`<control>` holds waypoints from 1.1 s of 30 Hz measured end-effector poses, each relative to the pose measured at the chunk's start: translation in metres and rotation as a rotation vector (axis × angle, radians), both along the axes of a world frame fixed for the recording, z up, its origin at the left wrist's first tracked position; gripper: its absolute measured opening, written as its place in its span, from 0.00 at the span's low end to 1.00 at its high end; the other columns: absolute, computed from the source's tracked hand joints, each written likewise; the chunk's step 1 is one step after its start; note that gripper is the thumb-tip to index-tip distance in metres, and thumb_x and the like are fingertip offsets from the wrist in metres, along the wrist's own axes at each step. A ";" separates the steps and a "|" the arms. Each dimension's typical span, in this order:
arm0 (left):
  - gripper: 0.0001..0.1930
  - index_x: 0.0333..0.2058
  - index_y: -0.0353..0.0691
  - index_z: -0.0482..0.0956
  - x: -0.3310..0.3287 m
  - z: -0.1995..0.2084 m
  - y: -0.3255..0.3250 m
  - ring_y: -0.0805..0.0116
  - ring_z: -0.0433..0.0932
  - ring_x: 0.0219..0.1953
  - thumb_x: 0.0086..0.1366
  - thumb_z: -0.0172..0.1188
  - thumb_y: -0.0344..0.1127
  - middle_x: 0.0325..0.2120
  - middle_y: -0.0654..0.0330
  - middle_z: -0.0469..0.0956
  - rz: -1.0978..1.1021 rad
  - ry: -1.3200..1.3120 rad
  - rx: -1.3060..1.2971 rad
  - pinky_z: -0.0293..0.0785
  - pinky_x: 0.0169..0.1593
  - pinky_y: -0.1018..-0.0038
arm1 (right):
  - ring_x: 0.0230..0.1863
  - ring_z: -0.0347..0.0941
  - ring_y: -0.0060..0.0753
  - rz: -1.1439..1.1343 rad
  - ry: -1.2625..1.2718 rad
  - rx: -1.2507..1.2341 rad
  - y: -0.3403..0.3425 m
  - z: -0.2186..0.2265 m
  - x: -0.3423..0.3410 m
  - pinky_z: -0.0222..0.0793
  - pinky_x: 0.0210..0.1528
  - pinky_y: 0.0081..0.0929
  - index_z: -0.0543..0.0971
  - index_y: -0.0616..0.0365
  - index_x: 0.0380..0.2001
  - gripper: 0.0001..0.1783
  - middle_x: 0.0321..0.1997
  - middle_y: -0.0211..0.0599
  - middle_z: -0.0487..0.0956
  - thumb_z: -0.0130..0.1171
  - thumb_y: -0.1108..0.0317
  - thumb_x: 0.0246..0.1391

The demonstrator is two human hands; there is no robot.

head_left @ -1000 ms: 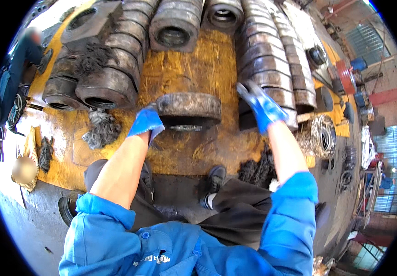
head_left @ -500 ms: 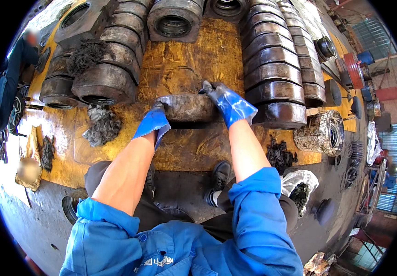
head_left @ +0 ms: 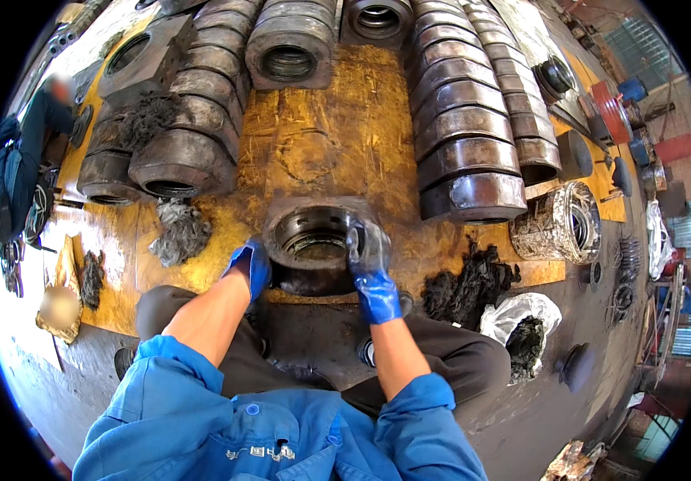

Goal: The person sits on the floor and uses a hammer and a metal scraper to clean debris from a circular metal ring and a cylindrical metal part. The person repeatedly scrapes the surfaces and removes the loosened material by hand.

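A dark, oily metal block (head_left: 315, 278) with a wide round bore stands between my hands at the near side of the yellow board, its bore facing up. My right hand (head_left: 367, 247), in a grimy blue glove, grips its right side, fingers along the upper edge. Against the block's left side is my left hand (head_left: 257, 268), also gloved in blue; most of its fingers are hidden. To the left of that hand lies a grey clump of rags (head_left: 179, 233). Dark shredded rags (head_left: 474, 280) lie to the right of my right hand.
Rows of similar metal blocks (head_left: 470, 144) line the right of the yellow board (head_left: 337, 120), with more on the left (head_left: 193, 152). A grimy cylindrical ring (head_left: 554, 224) and a white plastic bag (head_left: 522, 313) lie at right. Another person (head_left: 33, 152) is at far left.
The block has come nearer to me and tipped from its edge, so its bore now faces up. Both hands moved nearer with it, the right one now lying along its side.
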State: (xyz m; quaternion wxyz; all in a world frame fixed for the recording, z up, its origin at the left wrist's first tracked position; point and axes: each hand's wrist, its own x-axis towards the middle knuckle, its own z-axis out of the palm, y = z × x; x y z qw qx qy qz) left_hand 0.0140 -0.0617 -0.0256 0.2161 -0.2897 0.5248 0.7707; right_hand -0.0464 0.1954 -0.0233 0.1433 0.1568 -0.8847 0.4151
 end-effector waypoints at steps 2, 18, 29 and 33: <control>0.24 0.61 0.38 0.68 0.010 -0.002 0.005 0.59 0.68 0.62 0.77 0.29 0.41 0.60 0.52 0.70 -0.004 -0.033 0.001 0.61 0.66 0.67 | 0.49 0.76 0.59 -0.240 0.017 -0.086 -0.005 0.005 0.016 0.72 0.53 0.43 0.78 0.58 0.51 0.20 0.46 0.55 0.80 0.55 0.59 0.59; 0.27 0.64 0.36 0.62 0.036 -0.111 -0.032 0.54 0.66 0.65 0.78 0.28 0.47 0.63 0.51 0.68 0.012 -0.103 -0.170 0.62 0.67 0.62 | 0.52 0.73 0.48 -0.445 -1.014 -0.692 0.034 -0.083 0.040 0.69 0.56 0.39 0.69 0.63 0.62 0.35 0.58 0.51 0.75 0.60 0.50 0.60; 0.18 0.49 0.35 0.79 -0.059 -0.146 -0.074 0.58 0.81 0.43 0.72 0.46 0.40 0.44 0.50 0.82 0.268 -0.335 0.176 0.77 0.49 0.61 | 0.59 0.72 0.54 -0.476 -0.524 -0.266 0.006 -0.162 0.016 0.65 0.63 0.43 0.70 0.66 0.60 0.32 0.59 0.56 0.74 0.56 0.51 0.62; 0.17 0.50 0.34 0.79 -0.072 -0.148 -0.086 0.58 0.81 0.42 0.72 0.51 0.39 0.44 0.49 0.82 0.212 -0.330 0.135 0.78 0.48 0.61 | 0.61 0.69 0.61 -0.356 -0.297 0.107 0.028 -0.126 -0.051 0.65 0.63 0.50 0.70 0.63 0.60 0.34 0.61 0.61 0.72 0.55 0.49 0.59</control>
